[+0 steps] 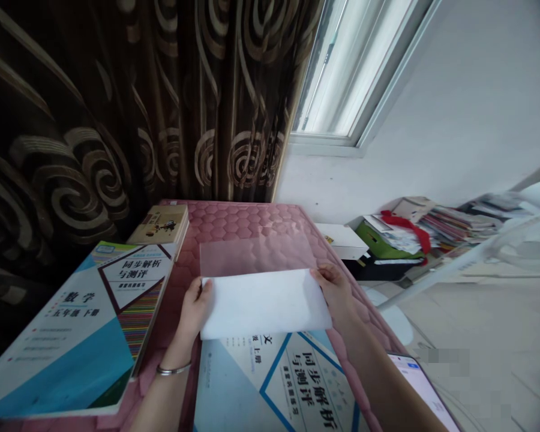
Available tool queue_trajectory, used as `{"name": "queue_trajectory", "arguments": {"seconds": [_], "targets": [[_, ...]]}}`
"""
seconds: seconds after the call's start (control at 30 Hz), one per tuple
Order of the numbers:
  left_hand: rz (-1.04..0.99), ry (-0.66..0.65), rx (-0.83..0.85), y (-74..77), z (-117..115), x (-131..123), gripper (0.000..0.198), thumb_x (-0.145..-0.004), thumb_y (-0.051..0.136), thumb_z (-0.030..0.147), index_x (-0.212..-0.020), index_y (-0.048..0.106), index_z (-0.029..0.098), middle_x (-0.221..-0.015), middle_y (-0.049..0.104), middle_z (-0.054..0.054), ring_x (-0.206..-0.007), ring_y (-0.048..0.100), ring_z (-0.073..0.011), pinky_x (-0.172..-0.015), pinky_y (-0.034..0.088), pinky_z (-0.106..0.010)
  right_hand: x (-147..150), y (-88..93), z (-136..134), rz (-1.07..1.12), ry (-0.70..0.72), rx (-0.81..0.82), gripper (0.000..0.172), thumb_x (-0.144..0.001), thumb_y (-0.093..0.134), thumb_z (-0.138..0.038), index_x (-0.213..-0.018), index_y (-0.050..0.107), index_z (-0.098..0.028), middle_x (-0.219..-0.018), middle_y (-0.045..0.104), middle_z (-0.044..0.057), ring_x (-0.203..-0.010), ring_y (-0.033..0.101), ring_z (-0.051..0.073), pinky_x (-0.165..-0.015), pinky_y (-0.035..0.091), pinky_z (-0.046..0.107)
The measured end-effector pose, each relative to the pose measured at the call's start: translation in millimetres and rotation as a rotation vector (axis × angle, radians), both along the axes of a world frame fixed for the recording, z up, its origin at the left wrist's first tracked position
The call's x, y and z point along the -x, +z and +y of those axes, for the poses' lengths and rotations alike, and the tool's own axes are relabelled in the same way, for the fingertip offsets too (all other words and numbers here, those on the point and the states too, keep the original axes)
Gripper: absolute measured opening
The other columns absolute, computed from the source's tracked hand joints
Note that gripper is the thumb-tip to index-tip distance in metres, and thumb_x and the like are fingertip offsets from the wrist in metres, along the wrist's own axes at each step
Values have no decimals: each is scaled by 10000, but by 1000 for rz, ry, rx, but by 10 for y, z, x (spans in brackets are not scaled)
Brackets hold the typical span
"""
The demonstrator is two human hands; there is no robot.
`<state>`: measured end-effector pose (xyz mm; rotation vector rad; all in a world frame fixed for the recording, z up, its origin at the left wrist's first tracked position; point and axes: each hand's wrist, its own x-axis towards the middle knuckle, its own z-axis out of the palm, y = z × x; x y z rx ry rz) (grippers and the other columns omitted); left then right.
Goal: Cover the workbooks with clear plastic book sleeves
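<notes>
A white folded sheet is stretched between my two hands, with a translucent film extending beyond its far edge. My left hand pinches its left corner, a silver bracelet round the wrist. At the right corner my right hand grips with thumb and fingers. Beneath and nearer to me lies a blue and white workbook, its upper part hidden by the sheet.
Left on the pink quilted surface are a blue workbook and a tan book stack. A phone lies lower right. Beyond are a white box, piled papers, a curtain and a window.
</notes>
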<state>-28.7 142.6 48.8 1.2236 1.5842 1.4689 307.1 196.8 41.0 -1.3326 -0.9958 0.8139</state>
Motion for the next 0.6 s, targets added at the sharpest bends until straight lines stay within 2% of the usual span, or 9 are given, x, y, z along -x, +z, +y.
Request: {"name": "queue_trajectory", "arguments": {"seconds": [0.2, 0.3, 0.47, 0.6], "targets": [[14, 9, -54, -46, 16, -12, 168, -788, 543, 351, -699, 547, 208, -649, 533, 17, -651, 495, -137, -655, 453, -238, 14, 95, -188, -18, -12, 26, 241, -639, 741, -441, -812, 621, -322, -777, 709, -12, -709, 647, 244, -584, 485, 354], [20, 11, -49, -24, -3, -28, 191, -793, 532, 354, -667, 510, 213, -614, 488, 28, -622, 460, -129, -604, 426, -232, 13, 135, -310, 13, -7, 60, 221, -638, 748, -419, -798, 630, -323, -844, 716, -11, -735, 653, 243, -562, 488, 341], [1, 2, -65, -13, -20, -35, 196, -784, 551, 369, -676, 513, 210, -616, 485, 29, -622, 452, -128, -595, 417, -233, -28, 88, -392, 63, -19, 131, 201, -610, 763, -432, -674, 641, -286, -669, 671, -16, -607, 601, 196, -478, 438, 295], [-43, -6, -85, -20, -18, -37, 199, -755, 590, 380, -679, 539, 203, -628, 512, 27, -634, 470, -128, -610, 424, -230, -47, 55, -394, 62, -24, 169, 252, -584, 770, -472, -696, 704, -257, -670, 695, 4, -607, 608, 196, -482, 452, 288]]}}
